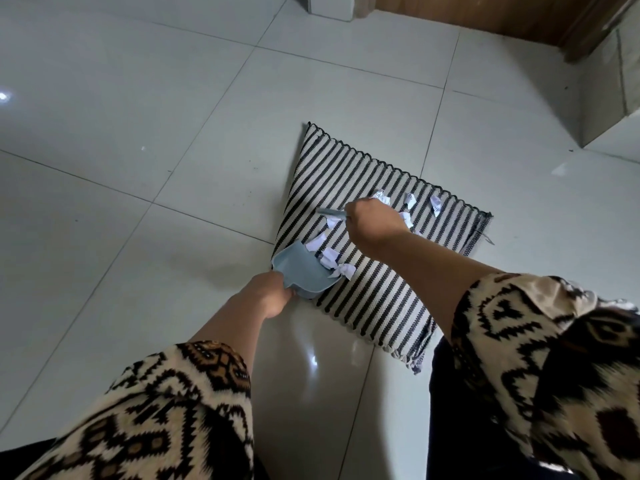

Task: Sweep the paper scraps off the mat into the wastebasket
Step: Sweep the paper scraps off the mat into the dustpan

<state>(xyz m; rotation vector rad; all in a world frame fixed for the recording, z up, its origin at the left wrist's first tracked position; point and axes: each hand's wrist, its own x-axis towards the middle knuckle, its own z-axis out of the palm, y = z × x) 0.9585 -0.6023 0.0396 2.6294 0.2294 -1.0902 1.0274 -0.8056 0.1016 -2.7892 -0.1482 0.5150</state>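
A black-and-cream striped mat (363, 174) lies on the tiled floor. Several white paper scraps (330, 258) are strewn across it, some near its right edge (435, 204). My left hand (272, 291) grips the handle of a light blue dustpan (298, 270), whose mouth rests on the mat's left edge against the nearest scraps. My right hand (372, 225) is closed around a small blue-grey brush (330, 212); only its handle end shows, pointing left, and the bristles are hidden behind the hand. No wastebasket is in view.
Glossy pale floor tiles (138, 116) surround the mat. A wooden panel (485, 15) and a stone step (609, 109) stand at the upper right. A small white scrap (559, 169) lies on the floor right of the mat. My patterned sleeves fill the bottom.
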